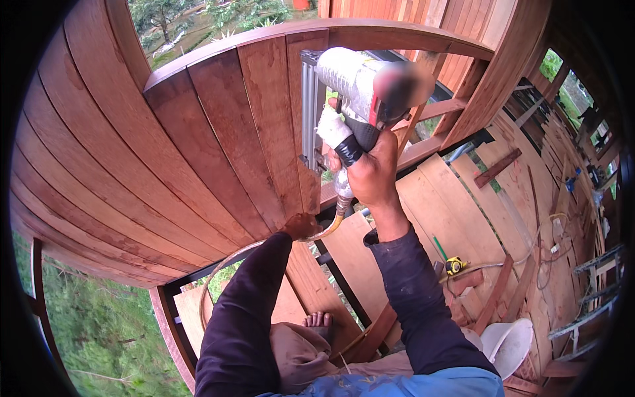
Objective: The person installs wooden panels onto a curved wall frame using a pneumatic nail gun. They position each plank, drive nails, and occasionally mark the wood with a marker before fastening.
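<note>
My right hand (374,169) is wrapped around the handle of a pneumatic nail gun (350,71), its thumb side bound in white wrapping with black tape. The gun's grey magazine (309,112) stands upright along the edge of the last reddish wooden plank (301,165) on a curved wall. Down at that plank's lower end, my left hand (301,226) is closed against the wood, its fingers partly hidden. From the gun's handle an air hose (331,226) runs down past my left hand and off to the left. The tool's rear end is blurred.
A curved top rail (264,32) caps the planks; open framing (436,109) continues right. Gaps split the floor boards (357,248), with my bare foot (319,320) on them. A yellow tape measure (454,265), wood offcuts (469,281) and a white bucket (508,344) lie right.
</note>
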